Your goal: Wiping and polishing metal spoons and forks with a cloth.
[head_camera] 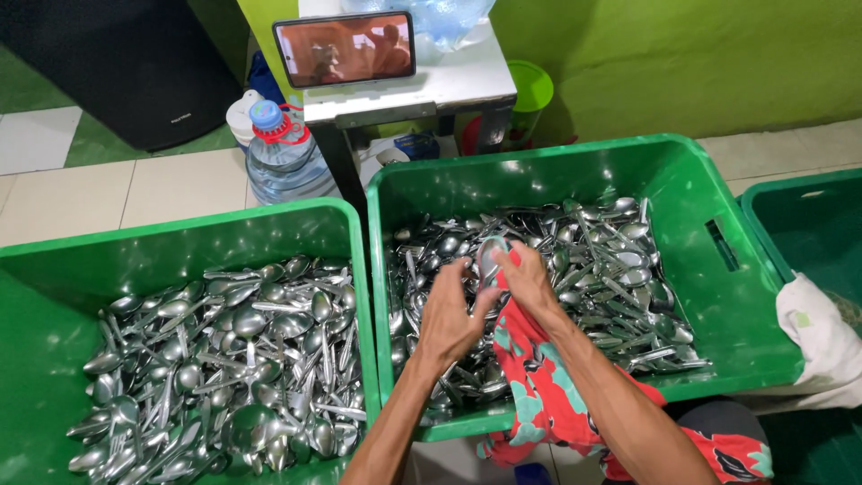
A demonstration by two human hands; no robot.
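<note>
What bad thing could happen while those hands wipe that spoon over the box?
1. The spoon is pinched by the left hand and the right hand through a red cloth; it might slip and drop back among the spoons in the middle green box.
2. The cloth hangs over the front rim and could perhaps snag on cutlery.
3. Forks lie in the pile, so a poke to the fingers seems possible.

Both hands (489,301) together (fingers curled)
</note>
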